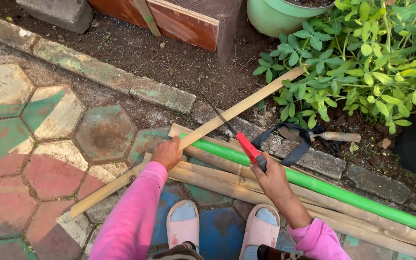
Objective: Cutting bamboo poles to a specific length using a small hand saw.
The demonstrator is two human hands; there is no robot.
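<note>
My left hand [167, 152] presses a long split bamboo strip [246, 104] down where it crosses a green bamboo pole [333, 191]. My right hand [271, 176] grips the red handle of a small hand saw [247, 146]; its thin dark blade runs up and left across the strip. Several dry tan bamboo slats [227, 185] lie under and beside the green pole. Both arms wear pink sleeves. My feet in pale pink slippers [183, 225] stand just below the bamboo.
Painted hexagonal paving [49, 144] covers the left. A stone kerb [160, 94] borders dark soil. Leafy green plants [362, 58], a green pot [275, 17], a wooden-handled tool with a dark strap [314, 137] and an orange-brown board [179, 21] lie beyond.
</note>
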